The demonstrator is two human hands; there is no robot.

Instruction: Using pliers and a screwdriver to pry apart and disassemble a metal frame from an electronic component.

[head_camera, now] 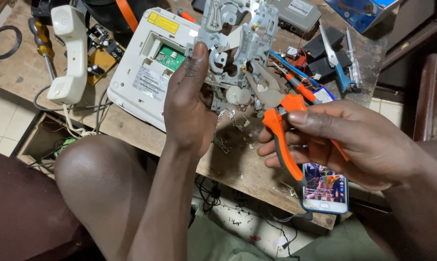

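Now I'm gripping the metal mechanism (233, 53) in my left hand (189, 104), lifted above the worktop (242, 166), while my right hand (353, 145) is clamping orange-handled pliers (281, 128) to it.

We see our left hand (189, 104) raised with its back toward us, forearm rising from the lower middle of the view, thumb pointing up and the fingers curled away out of sight in a firm grip. Our right hand (344, 142) comes in from the right edge, wrist low, thumb stretched flat to the left on top, the other fingers (276, 150) folded beneath in a closed grasp. Both forearms are bare. A bare knee sits below the left arm.
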